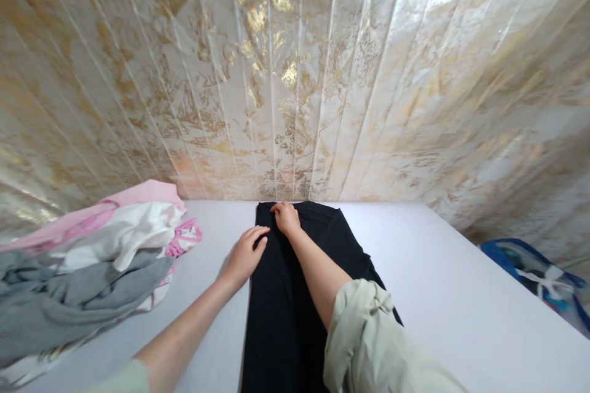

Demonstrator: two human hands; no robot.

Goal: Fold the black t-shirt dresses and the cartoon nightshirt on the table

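A black garment (281, 313) lies lengthwise down the middle of a white table (442, 295), reaching the wall at its far end. My left hand (245, 253) rests flat on the garment's left edge with its fingers stretched out. My right hand (286, 216) is farther away, near the garment's far end, fingers curled and pressing or pinching the black cloth. A pale green sleeve is rolled up on my right forearm.
A heap of clothes (92, 270) in pink, white and grey lies at the table's left. A wall (295, 73) with a gold marbled pattern closes the far side. A blue bag (539, 276) sits low beyond the table's right edge.
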